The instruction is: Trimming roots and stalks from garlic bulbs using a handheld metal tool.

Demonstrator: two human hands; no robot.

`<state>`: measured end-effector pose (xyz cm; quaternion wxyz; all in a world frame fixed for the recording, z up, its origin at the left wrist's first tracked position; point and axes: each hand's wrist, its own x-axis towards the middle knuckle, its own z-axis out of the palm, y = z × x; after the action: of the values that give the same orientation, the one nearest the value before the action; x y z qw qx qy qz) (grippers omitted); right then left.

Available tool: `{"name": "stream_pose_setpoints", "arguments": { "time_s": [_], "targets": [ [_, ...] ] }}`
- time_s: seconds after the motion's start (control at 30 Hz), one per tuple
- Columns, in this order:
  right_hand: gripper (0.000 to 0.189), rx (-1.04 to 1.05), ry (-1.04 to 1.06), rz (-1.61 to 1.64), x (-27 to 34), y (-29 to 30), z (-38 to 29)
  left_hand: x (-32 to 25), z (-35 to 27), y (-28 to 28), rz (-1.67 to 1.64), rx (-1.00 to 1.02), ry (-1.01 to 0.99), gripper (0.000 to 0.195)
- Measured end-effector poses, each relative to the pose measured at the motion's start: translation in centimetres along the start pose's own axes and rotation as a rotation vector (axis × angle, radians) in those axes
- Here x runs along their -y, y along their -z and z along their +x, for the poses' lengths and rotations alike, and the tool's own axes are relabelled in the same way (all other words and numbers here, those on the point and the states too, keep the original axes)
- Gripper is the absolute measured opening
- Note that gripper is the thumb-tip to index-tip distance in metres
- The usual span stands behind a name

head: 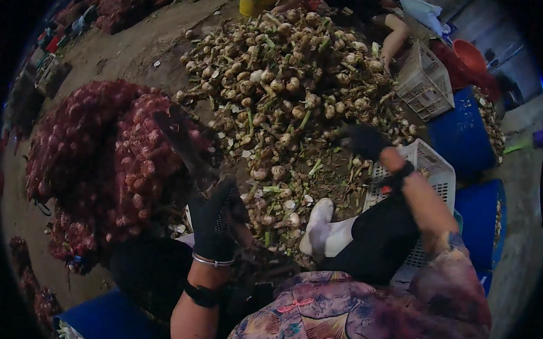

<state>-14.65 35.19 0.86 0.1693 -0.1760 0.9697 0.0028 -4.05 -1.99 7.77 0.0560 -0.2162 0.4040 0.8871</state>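
My left hand (215, 219), in a black glove with dotted grip, is curled at the lower end of a long dark tool (180, 141), which looks like metal; whether the hand grips it is unclear. My right hand (364, 141), also black-gloved and motion-blurred, is over the right side of a heap of garlic bulbs (292, 76) with stems; its fingers are hard to make out. Loose garlic bulbs (271, 171), green stems and white peel lie on the ground between my hands. A white plastic crate (440, 164) stands below my right wrist.
Filled red mesh sacks (92, 154) are at left. Blue tubs (461, 127) holding garlic stand at right, near another white crate (425, 80). My white boot (319, 225) rests beside the heap. Another person's bare leg (395, 37) and a yellow bucket (257, 2) are beyond it.
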Motion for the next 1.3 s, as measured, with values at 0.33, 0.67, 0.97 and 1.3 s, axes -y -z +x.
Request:
{"name": "stream_pose_setpoints", "arguments": {
  "time_s": [0.33,0.67,0.97,1.3],
  "targets": [
    [0.074,0.472,-0.508,0.467,13.9,-17.2,11.1,0.5,0.8,3.7,0.137,-0.099,-0.026,0.025],
    [0.062,-0.350,-0.435,0.832,14.7,-18.8,11.1,-0.8,-0.2,1.0,0.200,-0.102,0.078,0.022],
    [0.056,-0.263,0.241,1.172,16.1,-2.1,5.9,1.6,-0.5,2.0,0.990,0.170,-0.386,0.027],
    [0.051,0.045,0.533,0.857,15.3,2.7,-5.5,3.2,-2.1,0.9,1.635,0.424,-0.707,0.030]
  ]
}}
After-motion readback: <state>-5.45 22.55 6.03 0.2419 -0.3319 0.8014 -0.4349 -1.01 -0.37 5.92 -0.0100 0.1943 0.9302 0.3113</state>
